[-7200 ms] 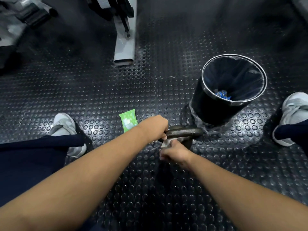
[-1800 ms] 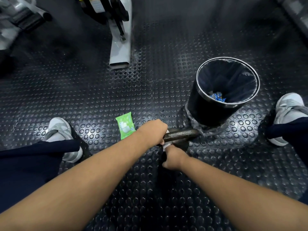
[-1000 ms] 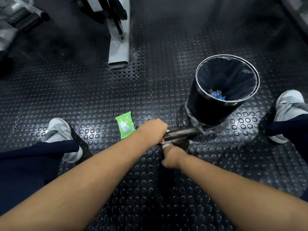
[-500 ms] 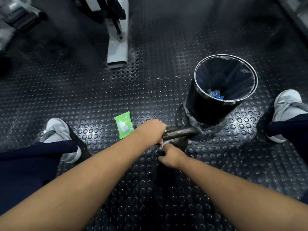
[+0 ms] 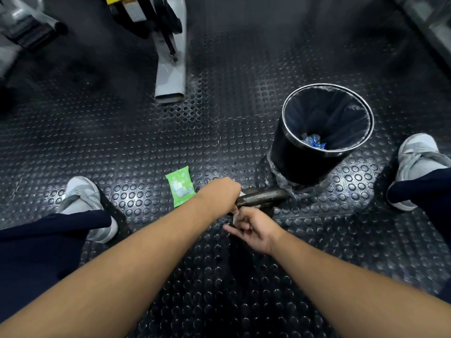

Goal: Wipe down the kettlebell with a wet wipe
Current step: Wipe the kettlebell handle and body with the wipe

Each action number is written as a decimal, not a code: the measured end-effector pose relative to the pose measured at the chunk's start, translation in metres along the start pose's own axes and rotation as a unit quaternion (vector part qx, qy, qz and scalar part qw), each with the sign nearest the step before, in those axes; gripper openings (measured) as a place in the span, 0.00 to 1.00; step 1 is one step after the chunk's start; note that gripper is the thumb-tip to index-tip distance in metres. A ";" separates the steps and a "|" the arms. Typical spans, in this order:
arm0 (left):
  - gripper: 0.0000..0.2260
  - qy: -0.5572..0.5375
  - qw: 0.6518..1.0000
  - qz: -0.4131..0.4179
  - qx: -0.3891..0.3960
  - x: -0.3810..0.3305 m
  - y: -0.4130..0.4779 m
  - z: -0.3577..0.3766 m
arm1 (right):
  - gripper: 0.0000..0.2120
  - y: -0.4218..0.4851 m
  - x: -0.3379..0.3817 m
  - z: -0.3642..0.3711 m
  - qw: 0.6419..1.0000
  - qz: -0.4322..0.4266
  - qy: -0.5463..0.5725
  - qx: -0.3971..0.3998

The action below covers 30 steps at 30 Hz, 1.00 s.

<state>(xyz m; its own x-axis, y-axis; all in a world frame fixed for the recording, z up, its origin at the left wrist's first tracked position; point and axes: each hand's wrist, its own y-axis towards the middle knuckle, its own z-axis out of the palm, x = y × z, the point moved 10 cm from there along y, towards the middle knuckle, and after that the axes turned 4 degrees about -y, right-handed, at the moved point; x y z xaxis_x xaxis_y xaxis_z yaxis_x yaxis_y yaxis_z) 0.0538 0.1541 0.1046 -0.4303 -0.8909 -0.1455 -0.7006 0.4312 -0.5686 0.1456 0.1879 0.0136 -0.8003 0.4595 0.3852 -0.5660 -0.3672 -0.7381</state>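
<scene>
A dark kettlebell stands on the studded floor between my feet; mostly its thick handle shows, the body is hidden under my hands. My left hand grips the handle's left end. My right hand is just below the handle, palm turned up, pinching a white wet wipe in its curled fingers, with one finger sticking out to the left. Only a small strip of the wipe shows. A green wet-wipe packet lies on the floor left of the kettlebell.
A black waste bin with a liner and blue rubbish stands just right of and behind the kettlebell. My grey shoes flank the spot. A grey machine foot and other gym equipment stand farther back.
My right hand has turned palm up and slid down off the handle with the wipe. My left hand keeps its grip. The view has shifted slightly.
</scene>
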 end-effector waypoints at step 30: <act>0.14 0.008 1.000 0.004 0.017 -0.001 0.006 0.005 | 0.08 0.012 0.022 -0.007 0.738 -0.059 -0.668 -0.072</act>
<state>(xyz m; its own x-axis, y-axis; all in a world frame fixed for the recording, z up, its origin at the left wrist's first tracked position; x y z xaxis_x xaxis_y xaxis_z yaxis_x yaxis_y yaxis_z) 0.0529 0.1572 0.0972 -0.4457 -0.8846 -0.1375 -0.6773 0.4336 -0.5944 0.1227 0.1987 0.0094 -0.2823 -0.7617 0.5832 -0.6978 -0.2541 -0.6697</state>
